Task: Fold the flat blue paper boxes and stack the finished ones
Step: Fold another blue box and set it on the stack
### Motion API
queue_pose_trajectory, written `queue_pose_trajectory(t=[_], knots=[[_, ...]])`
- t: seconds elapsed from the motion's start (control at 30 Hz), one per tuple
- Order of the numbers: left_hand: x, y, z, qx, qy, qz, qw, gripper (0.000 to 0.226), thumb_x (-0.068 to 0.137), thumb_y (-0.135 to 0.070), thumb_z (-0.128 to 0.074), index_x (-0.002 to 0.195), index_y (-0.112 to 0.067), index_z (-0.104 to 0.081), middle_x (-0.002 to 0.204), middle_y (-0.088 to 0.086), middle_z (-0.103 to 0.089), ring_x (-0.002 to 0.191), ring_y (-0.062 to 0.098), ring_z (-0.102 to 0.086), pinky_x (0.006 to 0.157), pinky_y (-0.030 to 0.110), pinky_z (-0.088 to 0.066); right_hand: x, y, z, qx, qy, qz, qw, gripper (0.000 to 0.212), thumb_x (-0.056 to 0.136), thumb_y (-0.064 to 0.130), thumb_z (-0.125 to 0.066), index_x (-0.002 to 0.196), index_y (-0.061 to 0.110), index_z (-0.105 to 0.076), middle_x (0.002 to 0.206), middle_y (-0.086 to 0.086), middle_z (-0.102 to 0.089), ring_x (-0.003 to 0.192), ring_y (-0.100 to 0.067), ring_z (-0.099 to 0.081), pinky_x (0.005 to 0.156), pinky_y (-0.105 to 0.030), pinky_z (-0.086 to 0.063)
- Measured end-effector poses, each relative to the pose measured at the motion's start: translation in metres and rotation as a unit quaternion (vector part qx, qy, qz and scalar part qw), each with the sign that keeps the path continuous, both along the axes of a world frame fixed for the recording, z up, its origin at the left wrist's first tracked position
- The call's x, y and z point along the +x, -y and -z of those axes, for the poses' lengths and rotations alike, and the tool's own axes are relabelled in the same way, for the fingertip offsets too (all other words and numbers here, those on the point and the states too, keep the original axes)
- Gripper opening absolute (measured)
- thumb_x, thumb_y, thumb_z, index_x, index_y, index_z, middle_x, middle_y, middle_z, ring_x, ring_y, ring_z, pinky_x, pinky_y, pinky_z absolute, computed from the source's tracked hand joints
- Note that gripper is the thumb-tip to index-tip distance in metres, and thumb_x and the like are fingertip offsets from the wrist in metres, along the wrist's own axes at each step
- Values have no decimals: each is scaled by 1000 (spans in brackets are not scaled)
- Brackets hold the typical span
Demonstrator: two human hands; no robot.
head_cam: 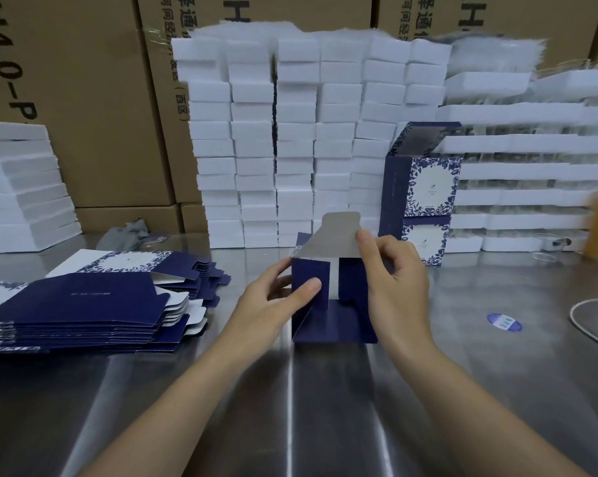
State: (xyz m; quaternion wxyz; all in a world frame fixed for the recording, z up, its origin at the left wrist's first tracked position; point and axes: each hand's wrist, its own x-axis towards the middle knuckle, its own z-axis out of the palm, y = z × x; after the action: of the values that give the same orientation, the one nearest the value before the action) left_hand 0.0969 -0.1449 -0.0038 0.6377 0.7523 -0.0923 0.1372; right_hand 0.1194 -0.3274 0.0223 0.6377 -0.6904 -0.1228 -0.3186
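Near the middle of the shiny metal worktop [290,407] stood a half-folded dark blue paper box [349,321]. The left hand [273,301] held its left side, with the thumb pressing a front flap. The right hand [394,278] pinched the grey top flap [335,235]. By the left edge lay a pile of flat blue paper boxes [77,304]. Toward the back edge, right of the middle, two finished blue-and-white boxes [431,187] sat one on the other.
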Motion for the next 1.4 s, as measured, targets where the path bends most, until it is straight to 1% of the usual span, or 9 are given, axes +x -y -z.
queue_pose_trajectory(t=[0.13,0.3,0.43,0.57,0.7,0.77,0.87,1.1,1.4], knots=[[3,1,2,15,28,-98,995,25,100,-40,-72,122,-29,-73,108,-8,-80,104,13,-75,93,46,-60,-6,-9,2,-37,65,-35,997,16,98,45,-70,85,36,-71,99,13,-63,97,-6,-64,84,-16,-45],[2,-2,0,-130,-14,-163,978,17,104,-34,-66,105,-21,-77,97,-2,-82,94,19,-78,79,47,-64,-15,-20,14,-185,196,5,963,30,92,27,-76,120,25,-67,125,12,-56,120,-12,-59,101,-26,-47],[0,0,-3,-327,-78,-132,933,27,102,-33,-69,120,-14,-75,107,7,-82,102,24,-78,68,37,-64,-30,-36,24,-310,334,81,887,7,93,25,-75,94,19,-73,107,3,-65,99,-21,-59,87,-35,-44],[-1,-3,-9,-436,-169,-57,882,53,95,-52,-72,129,-12,-71,106,8,-79,95,28,-78,76,39,-64,-41,-45,26,-369,391,78,840,21,99,33,-68,83,20,-69,88,5,-64,80,-19,-56,74,-34,-40],[1,-2,-8,-441,-188,-45,877,49,92,-56,-73,122,-17,-74,112,5,-81,93,20,-80,78,41,-62,-49,-50,35,-378,104,-28,919,48,95,65,-54,63,29,-52,61,9,-52,60,-14,-47,55,-37,-42],[2,-1,-5,-429,-151,-51,889,44,94,-51,-72,125,-20,-73,119,0,-80,98,12,-79,98,42,-57,-43,-51,36,-265,-93,-88,956,58,89,76,-52,68,23,-61,55,8,-55,54,-11,-46,56,-34,-41],[-1,1,-4,-392,-132,-55,909,39,93,-49,-73,122,-25,-73,114,-3,-81,97,6,-78,88,30,-50,-24,-43,33,-45,-245,-159,955,62,93,73,-61,77,13,-69,54,4,-57,47,-10,-48,52,-25,-40],[-12,16,-6,-286,-100,-74,950,40,95,-45,-74,126,-22,-70,111,-4,-82,101,5,-77,90,31,-48,-15,-36,27,118,-256,-162,946,52,103,51,-61,67,14,-63,50,2,-50,41,-9,-42,41,-16,-34],[-10,21,0,-299,-86,-123,942,19,99,-38,-70,112,-23,-70,91,-11,-82,86,-4,-76,86,26,-48,-24,-42,27,128,-224,-213,942,52,104,49,-62,63,17,-61,51,1,-48,44,-8,-42,42,-17,-35]])
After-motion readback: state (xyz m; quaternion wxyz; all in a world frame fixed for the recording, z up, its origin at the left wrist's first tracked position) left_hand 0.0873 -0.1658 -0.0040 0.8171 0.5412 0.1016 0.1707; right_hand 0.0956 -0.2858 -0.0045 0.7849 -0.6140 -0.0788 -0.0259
